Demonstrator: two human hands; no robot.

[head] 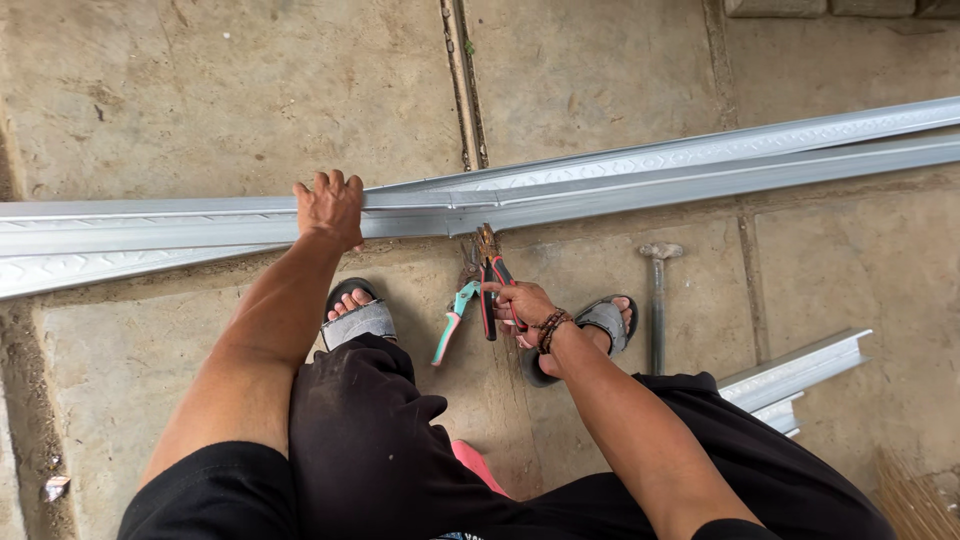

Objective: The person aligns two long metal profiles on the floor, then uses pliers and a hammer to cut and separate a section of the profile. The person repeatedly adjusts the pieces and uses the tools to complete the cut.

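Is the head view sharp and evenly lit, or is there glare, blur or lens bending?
Head view: soft, even daylight with only faint shadows under the metal channel; no harsh glare on it. Left hand, right hand and red-handled snips look sharp. The long channel bows slightly, suggesting wide-angle distortion.

Metal channels (600, 180) — ends cut off, seemingly

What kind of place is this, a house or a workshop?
Probably an outdoor work spot or building site. The ground is rough concrete slabs, long metal channel strips lie across it, and a hammer rests nearby. The right hand holds red-handled snips.
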